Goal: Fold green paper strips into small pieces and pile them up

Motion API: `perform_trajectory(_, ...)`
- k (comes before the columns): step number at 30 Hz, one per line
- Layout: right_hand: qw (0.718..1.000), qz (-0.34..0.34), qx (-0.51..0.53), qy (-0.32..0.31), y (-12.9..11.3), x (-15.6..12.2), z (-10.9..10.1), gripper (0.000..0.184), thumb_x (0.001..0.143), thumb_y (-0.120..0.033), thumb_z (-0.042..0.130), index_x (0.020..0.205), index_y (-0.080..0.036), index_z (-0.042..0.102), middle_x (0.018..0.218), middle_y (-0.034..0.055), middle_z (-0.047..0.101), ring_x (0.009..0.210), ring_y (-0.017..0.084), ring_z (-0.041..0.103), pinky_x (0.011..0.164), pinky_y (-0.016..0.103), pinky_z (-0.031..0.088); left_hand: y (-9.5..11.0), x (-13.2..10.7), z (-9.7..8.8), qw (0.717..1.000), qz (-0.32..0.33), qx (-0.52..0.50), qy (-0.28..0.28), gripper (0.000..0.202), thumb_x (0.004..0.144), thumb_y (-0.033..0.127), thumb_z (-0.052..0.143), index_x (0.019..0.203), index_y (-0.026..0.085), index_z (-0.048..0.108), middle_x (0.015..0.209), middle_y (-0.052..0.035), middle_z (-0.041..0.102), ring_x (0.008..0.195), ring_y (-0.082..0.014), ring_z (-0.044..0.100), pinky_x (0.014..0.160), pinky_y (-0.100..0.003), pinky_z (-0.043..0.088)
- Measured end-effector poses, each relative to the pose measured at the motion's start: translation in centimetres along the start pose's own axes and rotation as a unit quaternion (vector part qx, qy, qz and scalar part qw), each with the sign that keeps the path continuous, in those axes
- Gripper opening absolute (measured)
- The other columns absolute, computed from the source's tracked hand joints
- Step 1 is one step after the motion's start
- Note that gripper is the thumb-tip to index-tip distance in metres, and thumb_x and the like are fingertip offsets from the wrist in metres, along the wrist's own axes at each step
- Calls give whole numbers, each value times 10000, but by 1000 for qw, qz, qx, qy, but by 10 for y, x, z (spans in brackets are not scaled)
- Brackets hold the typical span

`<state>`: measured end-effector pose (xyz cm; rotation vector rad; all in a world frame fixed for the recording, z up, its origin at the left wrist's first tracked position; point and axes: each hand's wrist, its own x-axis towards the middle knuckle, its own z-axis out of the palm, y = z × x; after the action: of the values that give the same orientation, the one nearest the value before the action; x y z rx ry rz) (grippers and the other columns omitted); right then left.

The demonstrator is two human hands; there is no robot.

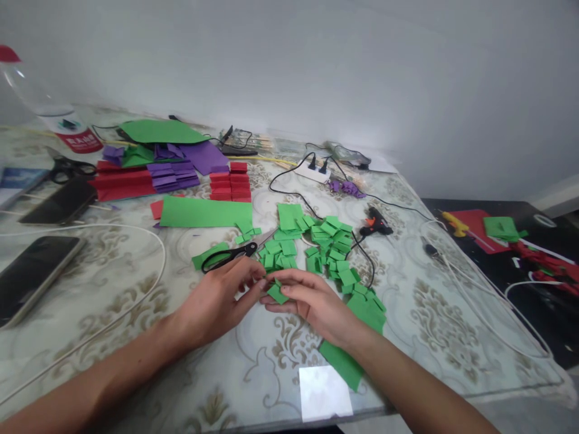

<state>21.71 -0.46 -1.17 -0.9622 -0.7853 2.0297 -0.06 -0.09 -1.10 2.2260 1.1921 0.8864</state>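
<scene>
Between the thumb and fingers of my right hand [312, 295] is a small folded green paper piece [277, 292]. My left hand [221, 295] meets it from the left, thumb and index finger pinched together at the piece's edge; whether they grip anything is hidden. Just beyond my hands lie black-handled scissors [235, 253], their blades pointing away to the right. A heap of small folded green paper pieces [335, 241] spreads behind and right of my hands. Under my right forearm lies a larger green paper strip [341, 364].
A long green strip [205, 213], folded red paper [230, 182] and folded purple paper [172, 176] lie at the back left. Phones [36, 274], a white cable [158, 241] and a bottle [54, 102] are left. A glue gun [376, 223] and power strip [312, 172] stand right of centre.
</scene>
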Motion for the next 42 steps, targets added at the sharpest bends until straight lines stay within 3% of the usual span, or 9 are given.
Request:
perform_trajectory(6,999,-36,-38,-8,3,-1,0,322,805,-310,905,1085,-206,785,978,13,748,887,171,770,969,420,641,5,3,-6,999,31,-15,-15,138,1032,164,526,933,196,616,898,-26,686,818,-159,661,747,-278,515)
perform_trajectory(15,992,-70,-101,-18,7,0,-3,394,878,-404,846,1204,-233,706,1055,24,723,977,189,748,1018,468,624,2,2,-3,999,34,-29,-31,34,998,169,607,997,198,623,980,-40,675,846,-167,643,748,-289,527)
perform_trajectory(19,987,-88,-134,-18,5,-1,-2,394,909,-440,804,1223,-239,678,1087,35,743,1021,188,744,1020,426,619,-2,1,0,999,39,-30,-20,66,989,157,640,1022,203,606,1025,-37,672,866,-156,645,754,-273,539)
perform_trajectory(24,962,-141,-232,4,5,-4,1,307,982,-387,714,1254,-256,655,1195,62,744,1139,201,721,995,373,611,-2,1,2,999,47,-23,2,91,985,150,657,1044,203,613,1034,-36,677,919,-161,668,757,-258,563)
perform_trajectory(30,922,-216,-319,30,10,-7,1,289,1033,-314,641,1317,-264,630,1362,97,713,1345,240,647,1129,410,529,-1,2,2,998,53,-15,22,102,985,153,652,1069,201,623,1091,-51,682,926,-161,676,748,-253,578)
perform_trajectory(37,896,-256,-362,24,14,-7,-2,300,1052,-267,599,1351,-279,609,1392,89,711,1332,223,667,1095,379,565,-3,0,3,998,58,-24,25,135,989,141,647,1104,207,622,1135,-58,675,892,-146,666,744,-245,575)
perform_trajectory(42,894,-273,-356,26,15,-5,-3,304,1029,-220,623,1325,-290,625,1328,72,739,1277,212,700,1084,380,587,-5,-1,6,998,43,-51,16,79,982,148,667,1020,205,626,1129,-56,656,925,-147,657,748,-241,558)
